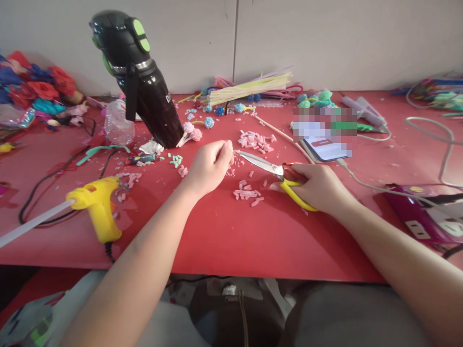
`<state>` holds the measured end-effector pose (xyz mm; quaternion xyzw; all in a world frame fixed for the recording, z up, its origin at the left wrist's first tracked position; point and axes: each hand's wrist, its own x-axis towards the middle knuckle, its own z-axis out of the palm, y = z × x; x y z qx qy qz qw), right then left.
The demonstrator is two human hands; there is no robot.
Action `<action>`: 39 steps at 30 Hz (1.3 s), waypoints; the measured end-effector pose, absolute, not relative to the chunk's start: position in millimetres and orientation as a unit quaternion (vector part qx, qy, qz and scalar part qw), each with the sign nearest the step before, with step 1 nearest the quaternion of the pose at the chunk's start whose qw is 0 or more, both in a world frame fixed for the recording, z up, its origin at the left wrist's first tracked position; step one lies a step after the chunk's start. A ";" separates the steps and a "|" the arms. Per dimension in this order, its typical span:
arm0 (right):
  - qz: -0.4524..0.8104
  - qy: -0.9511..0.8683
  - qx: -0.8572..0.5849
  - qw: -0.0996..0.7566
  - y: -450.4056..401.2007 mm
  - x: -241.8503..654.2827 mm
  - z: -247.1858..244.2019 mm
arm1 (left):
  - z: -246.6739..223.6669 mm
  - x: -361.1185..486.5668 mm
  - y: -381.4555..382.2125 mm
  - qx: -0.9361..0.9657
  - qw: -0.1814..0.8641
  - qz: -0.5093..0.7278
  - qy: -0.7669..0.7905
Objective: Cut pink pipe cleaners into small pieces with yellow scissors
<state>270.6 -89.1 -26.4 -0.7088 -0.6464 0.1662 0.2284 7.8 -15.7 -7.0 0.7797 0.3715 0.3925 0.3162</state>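
My left hand (213, 163) is closed in a pinch above the red table (213, 241); what its fingertips hold is too small to make out. My right hand (318, 185) grips scissors (264, 165) by their red and yellow handles. The blades point left, their tips close beside my left fingertips and nearly together. Beyond the blades lies a pile of short pink pieces (256, 140). A second group of pink pieces (246, 193) is spread on the near side, below the scissors.
A black bottle (152, 96) stands behind my left hand. A yellow glue gun (99, 207) lies at left. Pale strips (253, 88) lie at the back, a phone (325, 144) and a green-handled tool (361, 127) at right, near a cable and a purple box (415, 212).
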 end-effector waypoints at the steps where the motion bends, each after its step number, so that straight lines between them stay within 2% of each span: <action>1: 0.167 -0.645 -0.709 0.231 -88.8 270.8 -27.0 | -7.0 8.0 -16.0 0.777 0.320 0.393 0.374; 10: 0.174 -0.622 -0.725 0.241 -87.3 272.4 -29.8 | 0.4 6.0 -18.5 0.770 0.347 0.378 0.379; 19: 0.172 -0.623 -0.720 0.252 -87.5 273.1 -31.3 | 0.7 6.3 -25.7 0.819 0.397 0.173 0.377; 28: 0.154 -0.622 -0.721 0.265 -86.9 271.2 -31.1 | -2.6 4.4 -20.6 0.808 0.340 0.258 0.406; 35: 0.114 -0.607 -0.754 0.223 -90.2 270.2 -28.1 | 9.0 -6.3 -16.6 0.750 0.139 0.384 0.520; 39: 0.089 -0.635 -0.748 0.175 -90.4 268.0 -26.1 | 21.7 -11.5 -4.0 0.763 0.113 0.334 0.541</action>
